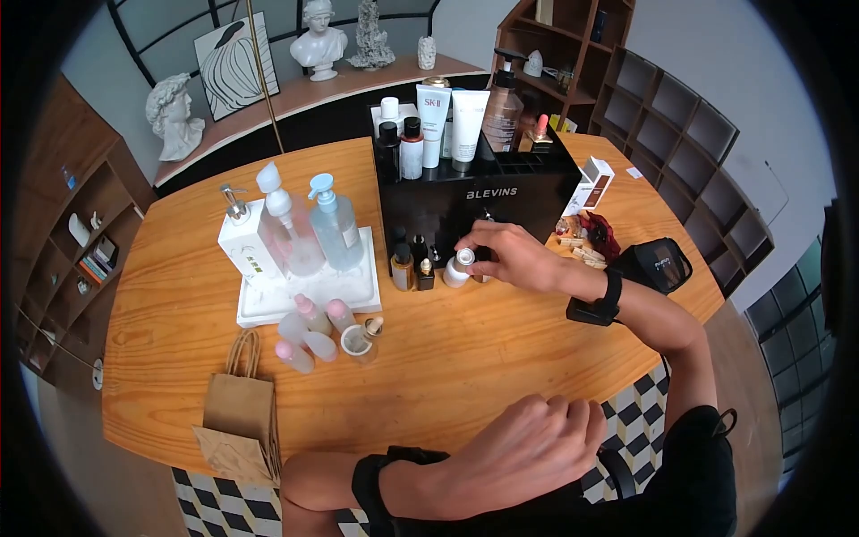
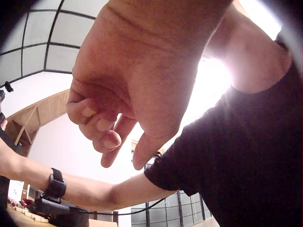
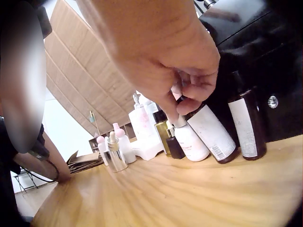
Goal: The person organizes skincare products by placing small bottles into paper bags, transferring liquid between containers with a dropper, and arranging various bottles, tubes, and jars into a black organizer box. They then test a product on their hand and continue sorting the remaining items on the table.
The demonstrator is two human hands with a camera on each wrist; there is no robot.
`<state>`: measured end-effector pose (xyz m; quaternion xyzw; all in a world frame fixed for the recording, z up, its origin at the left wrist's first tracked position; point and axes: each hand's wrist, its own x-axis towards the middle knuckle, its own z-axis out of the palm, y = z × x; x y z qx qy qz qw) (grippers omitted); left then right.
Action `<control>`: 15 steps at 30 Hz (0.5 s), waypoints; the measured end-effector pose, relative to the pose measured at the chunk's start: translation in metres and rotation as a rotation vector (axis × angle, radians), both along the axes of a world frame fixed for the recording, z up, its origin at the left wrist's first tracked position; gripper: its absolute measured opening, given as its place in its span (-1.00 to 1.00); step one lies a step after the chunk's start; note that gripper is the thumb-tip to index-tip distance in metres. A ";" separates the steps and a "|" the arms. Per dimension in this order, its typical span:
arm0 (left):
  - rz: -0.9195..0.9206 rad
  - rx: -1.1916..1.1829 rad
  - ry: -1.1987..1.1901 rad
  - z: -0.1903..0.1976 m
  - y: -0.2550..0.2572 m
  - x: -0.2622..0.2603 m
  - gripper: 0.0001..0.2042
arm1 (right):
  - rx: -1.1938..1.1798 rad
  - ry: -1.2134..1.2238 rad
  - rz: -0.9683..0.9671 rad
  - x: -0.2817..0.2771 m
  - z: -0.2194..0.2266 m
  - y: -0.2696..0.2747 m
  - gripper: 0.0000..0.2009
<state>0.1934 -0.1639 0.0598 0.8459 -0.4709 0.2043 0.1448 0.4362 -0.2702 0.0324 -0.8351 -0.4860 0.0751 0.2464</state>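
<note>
My right hand point(image 1: 514, 255) reaches to the front of the black organizer box point(image 1: 488, 210) marked BLEVINS. Its thumb and fingers pinch the top of a small white bottle point(image 1: 455, 273), which shows upright in the right wrist view beside a brown bottle with a white label point(image 3: 213, 135). Another dark labelled bottle point(image 3: 248, 125) stands further right there. Left of the white bottle are a small dark square bottle point(image 1: 426, 276) and an amber bottle point(image 1: 402, 271). My left hand point(image 1: 523, 447) hangs over the near table edge, fingers loosely curled, holding nothing.
A white tray point(image 1: 259, 307) bears several pump bottles. In front of it stand small pink-capped bottles point(image 1: 313, 315) and a dropper bottle point(image 1: 359, 341). Paper bags point(image 1: 237, 407) lie at the near left. A black pouch point(image 1: 651, 265) sits at right. Tubes and bottles fill the organizer's top.
</note>
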 end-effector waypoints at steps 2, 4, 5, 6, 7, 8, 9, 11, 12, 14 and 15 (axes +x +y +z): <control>0.001 0.020 0.001 0.003 0.000 -0.001 -0.67 | 0.034 -0.111 0.040 0.005 -0.010 -0.004 -0.69; 0.009 0.044 0.000 0.002 0.000 0.000 -0.67 | 0.076 -0.231 0.094 0.002 -0.011 -0.008 -0.67; 0.005 -0.046 -0.044 -0.002 -0.002 0.002 -0.70 | 0.078 -0.241 0.103 -0.002 -0.007 -0.011 -0.67; 0.000 -0.141 -0.089 -0.004 -0.002 0.003 -0.73 | 0.105 -0.234 0.101 -0.007 -0.001 -0.015 -0.68; 0.006 -0.149 -0.097 -0.004 -0.003 0.003 -0.73 | 0.126 -0.223 0.098 -0.012 0.008 -0.018 -0.68; 0.007 -0.158 -0.061 -0.004 -0.003 0.003 -0.72 | 0.102 -0.149 0.046 -0.021 0.025 -0.021 -0.67; 0.005 -0.166 -0.022 -0.004 -0.003 0.002 -0.72 | 0.093 -0.151 0.047 -0.026 0.040 -0.022 -0.67; -0.008 -0.076 -0.007 0.000 -0.001 0.002 -0.70 | 0.249 -0.219 0.095 -0.028 0.072 -0.023 -0.66; -0.021 0.024 0.005 0.001 0.000 0.002 -0.68 | 0.268 -0.200 0.060 -0.029 0.090 -0.023 -0.65; -0.026 0.026 0.025 0.000 -0.002 0.001 -0.68 | 0.300 -0.121 -0.050 -0.030 0.128 -0.018 -0.65; -0.027 0.029 0.042 0.000 -0.002 0.001 -0.68 | 0.315 -0.060 -0.125 -0.027 0.145 -0.011 -0.66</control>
